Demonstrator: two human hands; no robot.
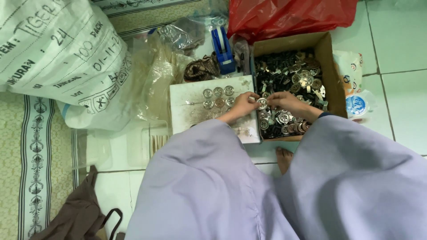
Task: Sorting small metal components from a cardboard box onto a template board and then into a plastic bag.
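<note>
I see both hands, left hand (242, 106) and right hand (284, 101), pinching one round metal disc (262, 103); cardboard box (331, 66) at two o'clock.

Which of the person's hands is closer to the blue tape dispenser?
The left hand. It sits over the white board, just below the blue tape dispenser. The right hand is farther to the side, over the cardboard box of metal parts; both pinch a small metal disc.

- Soft, even indoor light fills the frame; shadows are faint.
- Small glints show on the round silver metal discs (218, 97) at centre and the crinkled clear plastic bag (180, 34) above.
- The shiny red plastic bag (289, 15) at top carries mild glare.
- Fine detail is slightly soft throughout.
</note>
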